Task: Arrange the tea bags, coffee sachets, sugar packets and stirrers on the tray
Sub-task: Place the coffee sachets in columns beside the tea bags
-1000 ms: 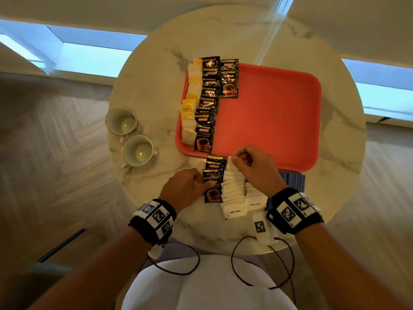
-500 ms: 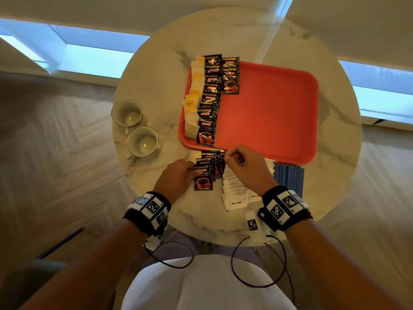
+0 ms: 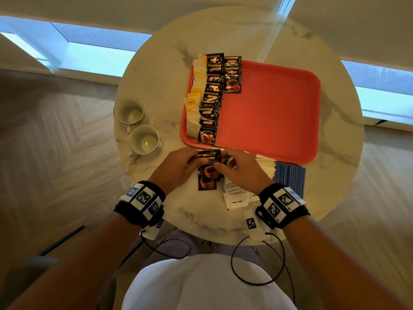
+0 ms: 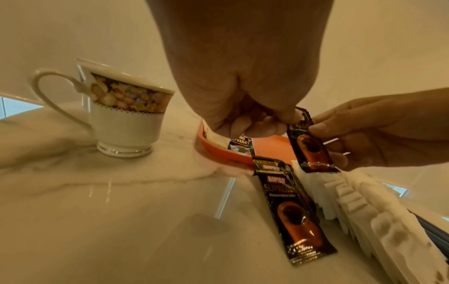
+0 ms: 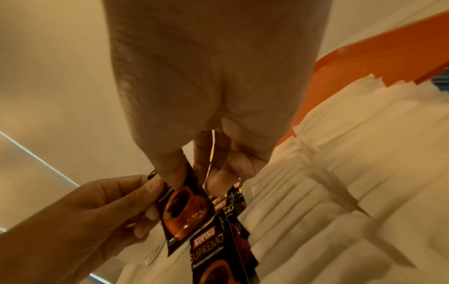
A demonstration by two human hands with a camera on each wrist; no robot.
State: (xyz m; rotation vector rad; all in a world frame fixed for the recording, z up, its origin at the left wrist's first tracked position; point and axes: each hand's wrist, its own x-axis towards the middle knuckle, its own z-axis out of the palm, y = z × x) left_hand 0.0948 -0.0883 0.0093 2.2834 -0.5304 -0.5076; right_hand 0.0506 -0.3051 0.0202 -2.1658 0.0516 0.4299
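Coffee sachet [image 3: 209, 162] is pinched by both the left hand [image 3: 176, 166] and right hand [image 3: 241, 171], just off the tray [image 3: 268, 121].

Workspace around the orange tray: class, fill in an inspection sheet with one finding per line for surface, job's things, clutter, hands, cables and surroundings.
Surface: round marble table, orange tray on it.
Job's things: tea bags and coffee sachets in columns along the tray's left side; more sachets, white sugar packets and dark stirrers lie off the tray.
Clutter: two cups left of the tray.
Hands: left hand and right hand both pinch one held sachet above the table.
Cables: black wires hang from the wristbands.
Surroundings: wooden floor, windows.
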